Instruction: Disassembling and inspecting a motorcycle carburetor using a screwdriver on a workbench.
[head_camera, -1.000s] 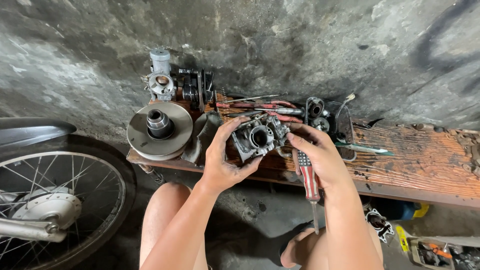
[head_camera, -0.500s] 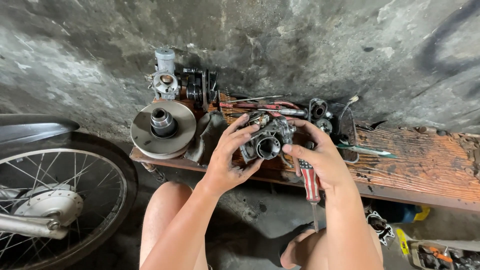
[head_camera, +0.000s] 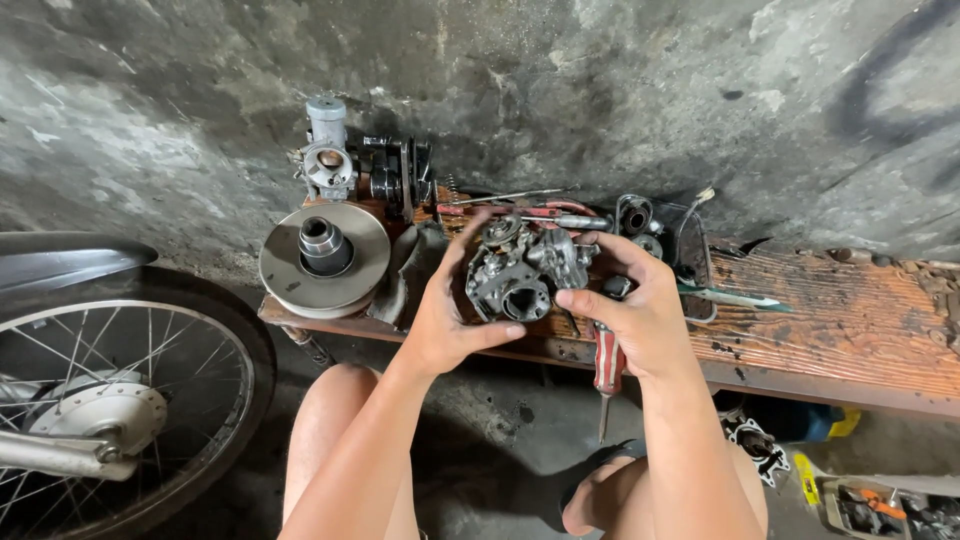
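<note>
Head view, the only one: I've got both hands on a grimy metal carburetor body (head_camera: 520, 275) at frame centre, just above the wooden bench (head_camera: 850, 320). My left hand (head_camera: 445, 315) cups it from the left, fingers wrapped round it, thumb under. My right hand (head_camera: 640, 310) pinches its right side and also grips a red-handled screwdriver (head_camera: 607, 365), blade pointing down.

Step, as I judge it: turning the part over for inspection. Bringing the screwdriver in would need a regrip first.

Containers: dark open tray (head_camera: 690, 250) right of centre holds round metal parts. Grey pulley disc (head_camera: 325, 260) upper left, spoked wheel (head_camera: 100, 410) lower left.
</note>
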